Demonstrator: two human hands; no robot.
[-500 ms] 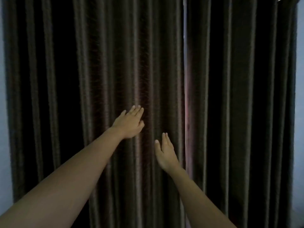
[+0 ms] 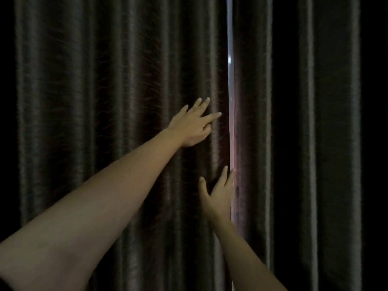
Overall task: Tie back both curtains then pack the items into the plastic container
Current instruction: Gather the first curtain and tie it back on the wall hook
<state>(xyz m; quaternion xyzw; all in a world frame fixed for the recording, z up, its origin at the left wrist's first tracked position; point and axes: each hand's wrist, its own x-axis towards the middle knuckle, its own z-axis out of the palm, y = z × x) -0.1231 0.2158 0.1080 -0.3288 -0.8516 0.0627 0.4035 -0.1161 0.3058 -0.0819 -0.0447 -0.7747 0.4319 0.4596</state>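
Dimly, two curtains, left curtain (image 2: 105,101) and right curtain (image 2: 315,122), frame one bright slit (image 2: 230,80); left hand (image 2: 192,127) and right hand (image 2: 218,198), both spread-fingered, grip nothing.

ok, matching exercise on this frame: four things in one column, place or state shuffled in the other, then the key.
Column 1
1. left hand
2. right hand
3. left curtain
4. bright gap

Column 2
A. thin vertical strip running the full height of the view
B. the lower one, fingers straight, at the edge of the strip of light
C. the higher one, fingers spread
D. dark pleated fabric filling the left of the view

Pairs: 1-C, 2-B, 3-D, 4-A
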